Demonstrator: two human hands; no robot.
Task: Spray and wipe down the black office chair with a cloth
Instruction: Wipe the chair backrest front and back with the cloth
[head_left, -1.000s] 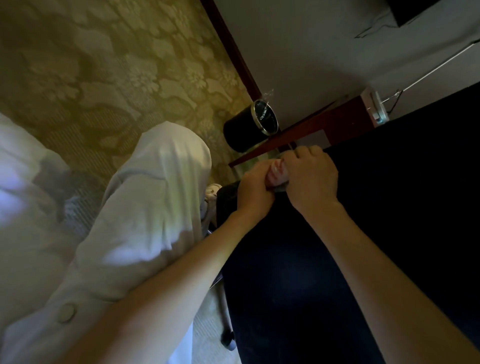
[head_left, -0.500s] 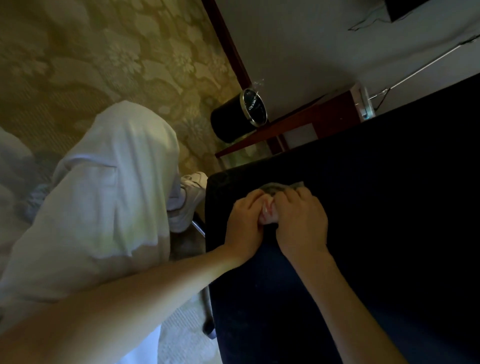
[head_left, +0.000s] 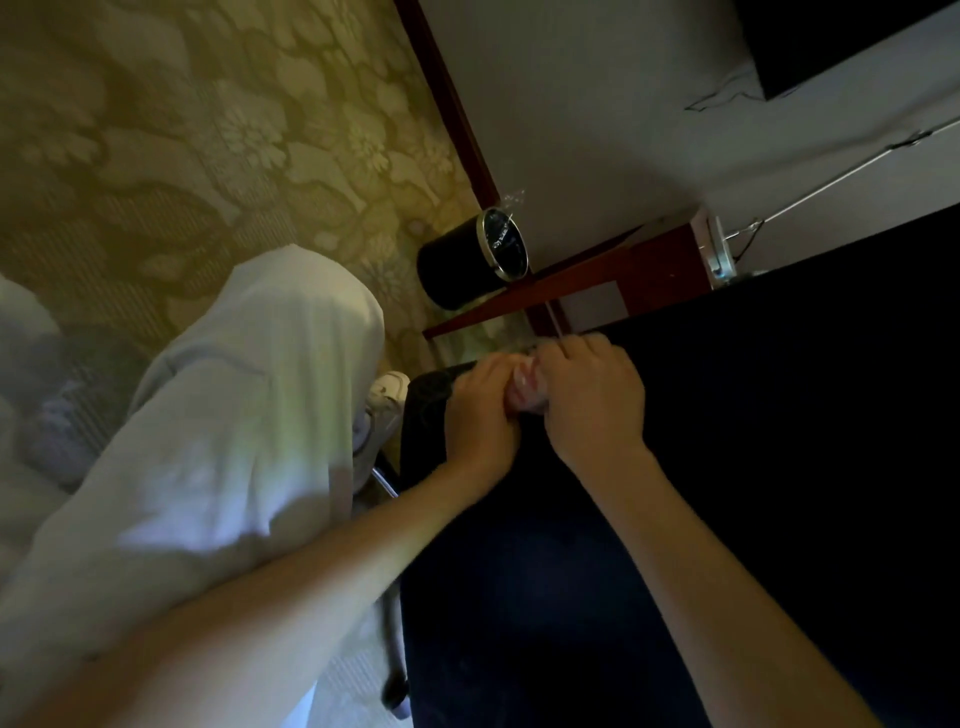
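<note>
- A person's left hand (head_left: 480, 415) and right hand (head_left: 592, 400) met knuckle to knuckle at the far edge of the black office chair (head_left: 571, 597). Both had their fingers curled tight around a small pale pink cloth (head_left: 524, 387) bunched between them.
- The cloth sat pressed against the chair's dark upholstery near its left corner. Only a sliver showed between the 2 fists, with the rest hidden under the fingers.
- Using both hands on so small a wad was probably a way to bear down harder along the edge. The step in hand looked like wiping rather than spraying.
- No spray bottle appeared in the view.
- The person's knee, in white trousers (head_left: 270, 374), was raised just beside the chair's left side, and a white shoe (head_left: 387, 397) was tucked near the corner. It was likely a stance for leaning over the work.
- Beyond the hands, a reddish wooden desk (head_left: 623, 275) stood close to the chair's edge. A black waste bin (head_left: 457, 270) with a metal rim stood near it on the patterned carpet (head_left: 208, 130), by the white wall (head_left: 597, 104).
- The desk left little room past the edge, so a long outward stroke risked knuckles against wood.
</note>
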